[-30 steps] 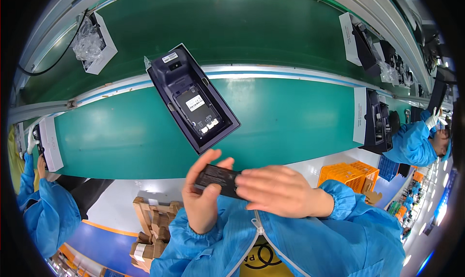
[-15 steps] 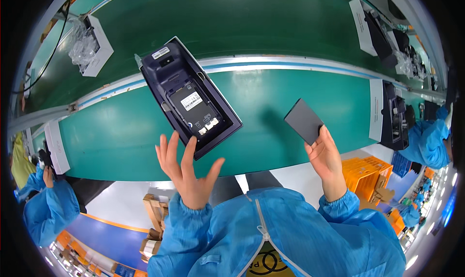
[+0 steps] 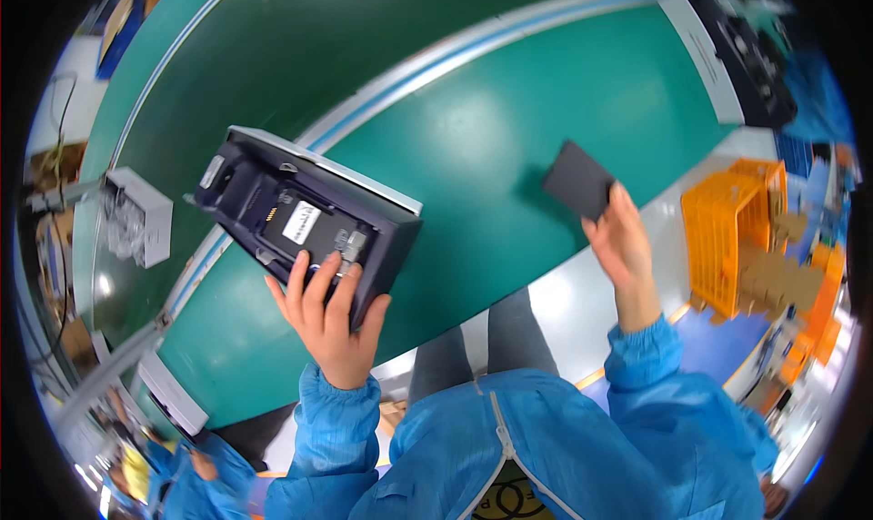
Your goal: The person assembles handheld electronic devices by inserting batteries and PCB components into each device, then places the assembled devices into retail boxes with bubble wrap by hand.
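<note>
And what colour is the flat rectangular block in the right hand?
The block is dark grey; it shows best in the head view.

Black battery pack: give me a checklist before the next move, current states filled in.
1. Black battery pack held in right hand: ok.
2. Terminal inside its open box: ok.
3. Bay free of fingers: not ok, left hand overlaps its near end.
4. Gold contacts exposed: ok.
5. Gold contacts clean: cannot tell, too small.
6. Pack's own contacts facing correctly: cannot tell, not discernible.

Device (image 3: 284,233) in box (image 3: 393,247), slab (image 3: 578,181) right
</note>
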`<state>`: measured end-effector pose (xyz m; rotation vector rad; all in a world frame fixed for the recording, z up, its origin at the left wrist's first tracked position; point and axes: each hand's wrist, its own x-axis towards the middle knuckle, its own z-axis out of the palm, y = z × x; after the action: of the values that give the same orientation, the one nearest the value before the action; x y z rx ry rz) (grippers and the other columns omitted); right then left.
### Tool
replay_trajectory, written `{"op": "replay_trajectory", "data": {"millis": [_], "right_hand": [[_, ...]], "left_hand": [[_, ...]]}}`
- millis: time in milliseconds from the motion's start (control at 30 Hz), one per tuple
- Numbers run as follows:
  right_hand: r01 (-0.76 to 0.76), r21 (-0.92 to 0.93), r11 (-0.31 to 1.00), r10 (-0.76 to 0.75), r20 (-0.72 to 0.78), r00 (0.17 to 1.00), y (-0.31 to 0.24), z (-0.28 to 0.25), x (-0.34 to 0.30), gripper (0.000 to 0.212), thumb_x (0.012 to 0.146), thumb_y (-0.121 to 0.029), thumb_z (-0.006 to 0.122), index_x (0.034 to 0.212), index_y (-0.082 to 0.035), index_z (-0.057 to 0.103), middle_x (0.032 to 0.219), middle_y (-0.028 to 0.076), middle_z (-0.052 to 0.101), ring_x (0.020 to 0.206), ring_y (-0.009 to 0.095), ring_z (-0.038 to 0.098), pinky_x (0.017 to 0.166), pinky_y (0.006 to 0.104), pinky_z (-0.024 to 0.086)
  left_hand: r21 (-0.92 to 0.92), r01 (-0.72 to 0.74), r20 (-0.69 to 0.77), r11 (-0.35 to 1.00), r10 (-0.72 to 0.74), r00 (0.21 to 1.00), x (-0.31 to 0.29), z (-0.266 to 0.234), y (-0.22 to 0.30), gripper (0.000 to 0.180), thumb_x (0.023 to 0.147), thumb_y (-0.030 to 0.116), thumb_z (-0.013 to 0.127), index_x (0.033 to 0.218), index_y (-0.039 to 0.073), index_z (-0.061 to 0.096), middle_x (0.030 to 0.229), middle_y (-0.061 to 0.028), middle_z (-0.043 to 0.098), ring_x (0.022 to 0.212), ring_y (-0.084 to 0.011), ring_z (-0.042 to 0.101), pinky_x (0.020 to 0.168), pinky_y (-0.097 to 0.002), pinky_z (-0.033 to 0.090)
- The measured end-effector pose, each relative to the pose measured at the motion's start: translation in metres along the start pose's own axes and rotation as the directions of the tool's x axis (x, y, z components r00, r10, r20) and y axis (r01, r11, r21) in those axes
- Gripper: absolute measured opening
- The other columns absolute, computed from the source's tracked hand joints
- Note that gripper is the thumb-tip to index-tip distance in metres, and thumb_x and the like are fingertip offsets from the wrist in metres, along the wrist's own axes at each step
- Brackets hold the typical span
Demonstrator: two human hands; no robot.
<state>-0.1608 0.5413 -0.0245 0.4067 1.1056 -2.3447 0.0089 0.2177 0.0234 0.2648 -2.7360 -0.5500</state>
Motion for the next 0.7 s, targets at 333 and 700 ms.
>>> {"op": "replay_trajectory", "data": {"millis": [333, 700], "right_hand": [[0.487, -0.148, 0.861, -0.486, 0.05, 0.873, 0.018, -0.023, 0.061, 0.025, 0.097, -0.016, 0.059, 0.116, 0.0, 0.062, 0.107, 0.006, 0.068, 0.095, 0.013, 0.064, 0.089, 0.0282, 0.048], [0.874, -0.009, 0.486, -0.861, 0.164, 0.481, 0.038, -0.026, 0.065, 0.019, 0.097, -0.011, 0.057, 0.109, 0.001, 0.064, 0.095, 0.009, 0.069, 0.081, 0.012, 0.066, 0.079, 0.0252, 0.053]], "left_hand": [[0.007, -0.082, -0.035, 0.997, 0.082, 0.996, -0.013, 0.002, -0.012, 0.034, 0.081, 0.012, 0.064, 0.112, 0.0, 0.062, 0.127, -0.0171, 0.059, 0.129, -0.0398, 0.046, 0.115, -0.0584, 0.018], [-0.273, 0.127, -0.398, 0.953, -0.233, 0.888, -0.029, 0.02, -0.025, 0.053, 0.099, 0.046, 0.049, 0.127, 0.002, 0.055, 0.123, -0.0119, 0.059, 0.108, -0.0217, 0.06, 0.089, -0.0332, 0.051]]}}
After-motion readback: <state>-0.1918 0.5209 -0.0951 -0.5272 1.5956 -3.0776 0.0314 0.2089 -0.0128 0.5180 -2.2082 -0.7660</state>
